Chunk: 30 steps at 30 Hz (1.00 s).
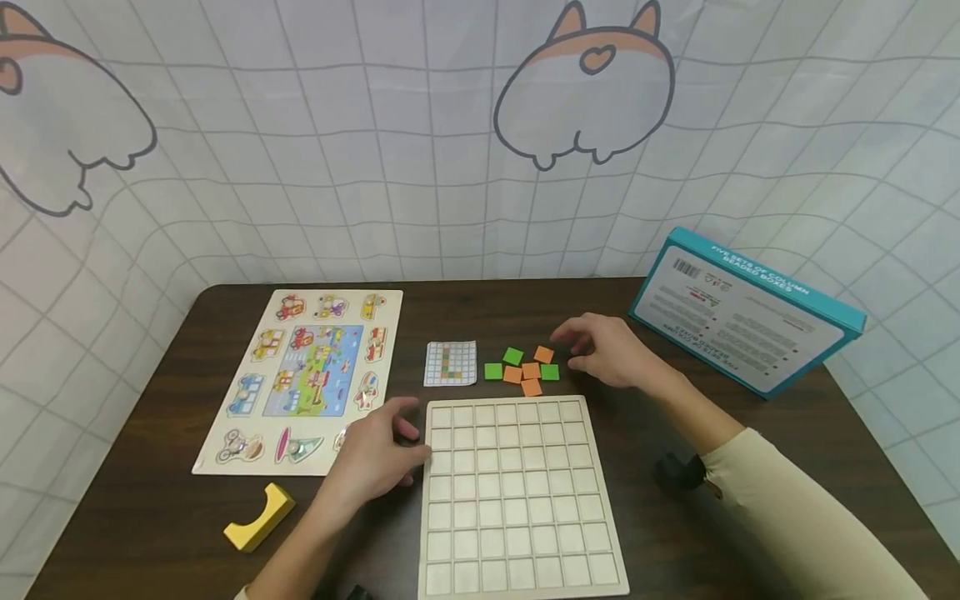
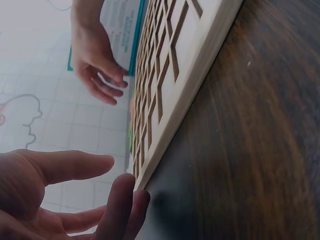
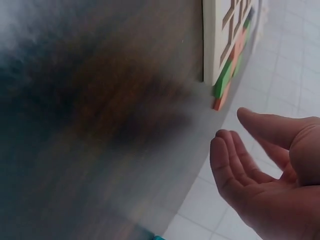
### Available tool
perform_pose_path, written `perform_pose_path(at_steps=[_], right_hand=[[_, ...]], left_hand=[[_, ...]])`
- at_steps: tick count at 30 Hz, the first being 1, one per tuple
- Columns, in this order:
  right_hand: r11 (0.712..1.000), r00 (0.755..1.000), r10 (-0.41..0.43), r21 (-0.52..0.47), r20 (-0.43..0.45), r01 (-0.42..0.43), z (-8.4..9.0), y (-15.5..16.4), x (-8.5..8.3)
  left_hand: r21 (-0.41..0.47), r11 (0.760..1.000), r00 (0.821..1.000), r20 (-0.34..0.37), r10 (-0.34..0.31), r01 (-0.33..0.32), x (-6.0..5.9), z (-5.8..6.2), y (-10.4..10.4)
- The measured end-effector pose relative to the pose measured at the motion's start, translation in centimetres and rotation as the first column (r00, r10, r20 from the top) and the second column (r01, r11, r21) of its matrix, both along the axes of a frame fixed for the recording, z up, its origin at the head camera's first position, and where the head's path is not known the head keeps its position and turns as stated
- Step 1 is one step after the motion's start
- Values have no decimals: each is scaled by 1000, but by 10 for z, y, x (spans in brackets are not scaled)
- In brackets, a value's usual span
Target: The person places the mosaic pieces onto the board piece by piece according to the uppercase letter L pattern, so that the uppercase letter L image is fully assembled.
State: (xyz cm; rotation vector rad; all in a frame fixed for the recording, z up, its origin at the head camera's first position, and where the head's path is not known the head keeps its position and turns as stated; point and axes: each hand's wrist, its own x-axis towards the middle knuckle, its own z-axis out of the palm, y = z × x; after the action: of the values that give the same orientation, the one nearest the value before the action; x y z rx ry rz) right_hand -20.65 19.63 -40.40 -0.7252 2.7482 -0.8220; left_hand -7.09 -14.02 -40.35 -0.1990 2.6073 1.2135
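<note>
My left hand (image 1: 380, 450) is at the left edge of a pale wooden grid board (image 1: 517, 492), thumb tip right at the rim, fingers loosely bent around nothing. In the left wrist view its fingertips are close to the board's corner. To the right of the small square tiles, my right hand (image 1: 611, 350) hovers with relaxed fingers and holds nothing. Several tiles lie loosely grouped beyond the board, some green (image 1: 492, 372), others orange (image 1: 531, 387). Left of them is a small paper card (image 1: 450, 363) printed with a coloured grid pattern.
A wooden picture puzzle (image 1: 255, 350) of vehicles lies on the left, partly under my left hand in this view. Nearer stands a yellow arch block (image 1: 260, 518). A teal-edged box (image 1: 742, 312) stands at the back right. A tiled-pattern curtain (image 1: 360, 167) hangs behind the table.
</note>
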Motion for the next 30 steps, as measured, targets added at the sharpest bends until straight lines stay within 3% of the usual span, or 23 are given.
perform_pose_path(at_steps=[5,12,30], right_hand=[[1000,999,31,-4,32,-31,-3,-6,-13],[996,995,89,-8,54,-89,-8,-13,-25],[985,984,173,14,30,-174,-17,-21,-37]], left_hand=[[12,1000,999,41,16,-16,0,-1,3],[11,1000,999,34,18,-18,0,-4,8],[-37,999,1000,21,21,-21,-2,-10,14]])
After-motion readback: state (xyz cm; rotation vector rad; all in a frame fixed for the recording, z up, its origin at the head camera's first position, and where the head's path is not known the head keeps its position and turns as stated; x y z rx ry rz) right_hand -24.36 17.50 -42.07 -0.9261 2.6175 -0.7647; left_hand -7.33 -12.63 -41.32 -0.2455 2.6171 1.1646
